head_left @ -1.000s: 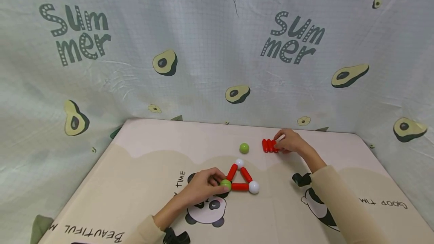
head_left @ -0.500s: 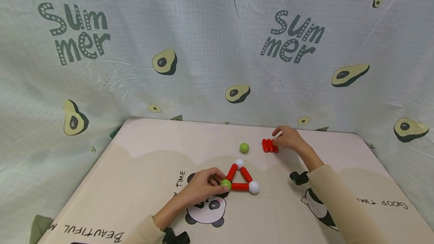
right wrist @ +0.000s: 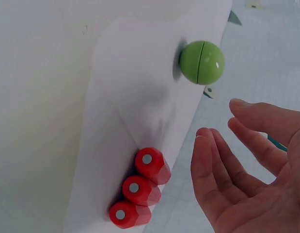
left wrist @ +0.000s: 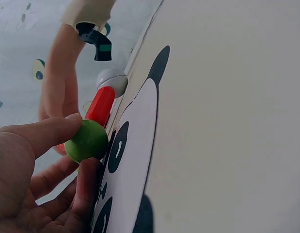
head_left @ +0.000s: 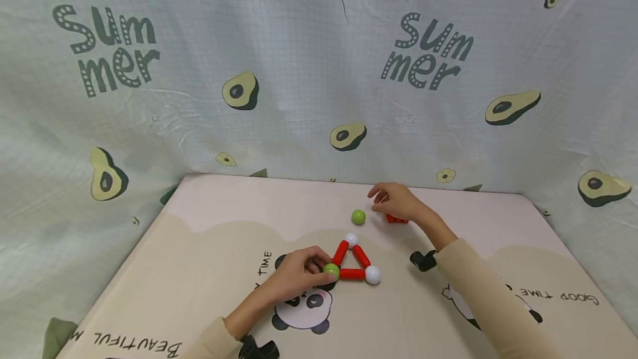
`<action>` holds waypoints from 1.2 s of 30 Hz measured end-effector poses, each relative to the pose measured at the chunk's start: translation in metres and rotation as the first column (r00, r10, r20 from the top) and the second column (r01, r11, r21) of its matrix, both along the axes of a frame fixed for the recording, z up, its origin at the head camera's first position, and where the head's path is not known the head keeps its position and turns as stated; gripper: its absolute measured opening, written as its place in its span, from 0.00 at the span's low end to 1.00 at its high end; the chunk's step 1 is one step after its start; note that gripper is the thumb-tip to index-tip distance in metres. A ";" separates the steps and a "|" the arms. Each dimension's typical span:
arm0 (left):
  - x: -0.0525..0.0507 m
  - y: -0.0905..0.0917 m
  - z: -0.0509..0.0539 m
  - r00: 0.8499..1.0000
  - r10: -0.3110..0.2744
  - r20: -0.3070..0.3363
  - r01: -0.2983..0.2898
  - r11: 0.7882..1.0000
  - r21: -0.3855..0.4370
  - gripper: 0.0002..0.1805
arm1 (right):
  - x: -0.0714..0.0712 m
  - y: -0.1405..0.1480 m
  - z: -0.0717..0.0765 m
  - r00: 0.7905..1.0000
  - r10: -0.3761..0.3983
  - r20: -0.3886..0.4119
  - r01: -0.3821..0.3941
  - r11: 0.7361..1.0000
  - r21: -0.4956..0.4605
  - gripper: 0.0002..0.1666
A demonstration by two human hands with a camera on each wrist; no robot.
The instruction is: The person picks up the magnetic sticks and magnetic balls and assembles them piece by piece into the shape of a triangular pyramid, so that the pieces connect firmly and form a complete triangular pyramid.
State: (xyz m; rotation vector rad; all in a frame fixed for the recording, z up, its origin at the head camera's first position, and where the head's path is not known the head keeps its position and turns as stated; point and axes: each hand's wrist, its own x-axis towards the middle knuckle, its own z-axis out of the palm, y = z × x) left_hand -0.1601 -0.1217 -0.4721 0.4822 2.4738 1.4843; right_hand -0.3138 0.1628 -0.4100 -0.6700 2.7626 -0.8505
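Observation:
On the table lies a triangle of three red rods (head_left: 352,274), with white balls (head_left: 372,275) at two corners and a green ball (left wrist: 86,141) at the left one. My left hand (head_left: 298,275) pinches that green ball between thumb and fingers. My right hand (head_left: 399,201) is raised above three loose red rods (right wrist: 141,191) laid side by side, its fingers apart and holding nothing. A loose green ball (head_left: 358,216) sits just left of the right hand, not touched by it; in the right wrist view it stands beyond the fingertips.
The table (head_left: 209,198) has a cover printed with pandas and lettering. Behind it hangs a pale curtain (head_left: 289,60) with avocado prints, close beyond the table's back edge. A dark strap piece (head_left: 423,260) hangs at the right wrist, another (head_left: 259,349) at the left.
My right hand has lifted off the loose red rods and moved left toward the loose green ball, its fingers empty. My left hand stays on the triangle's green corner ball.

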 end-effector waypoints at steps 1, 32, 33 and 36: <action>0.000 0.000 0.000 1.000 0.000 0.001 0.000 1.000 0.001 0.15 | 0.000 -0.002 0.000 1.000 0.006 0.000 -0.006 1.000 0.002 0.18; 0.001 0.001 0.000 0.999 -0.007 -0.045 0.008 1.000 0.020 0.24 | -0.003 0.037 -0.001 0.924 -0.320 0.212 0.280 0.940 0.195 0.25; 0.001 0.001 0.000 0.999 -0.011 -0.046 0.012 1.000 0.020 0.26 | -0.003 0.037 -0.001 0.922 -0.321 0.218 0.281 0.940 0.195 0.26; 0.002 0.001 0.002 0.999 -0.023 -0.048 0.023 1.000 0.013 0.29 | -0.003 0.038 -0.002 0.918 -0.320 0.233 0.279 0.941 0.192 0.26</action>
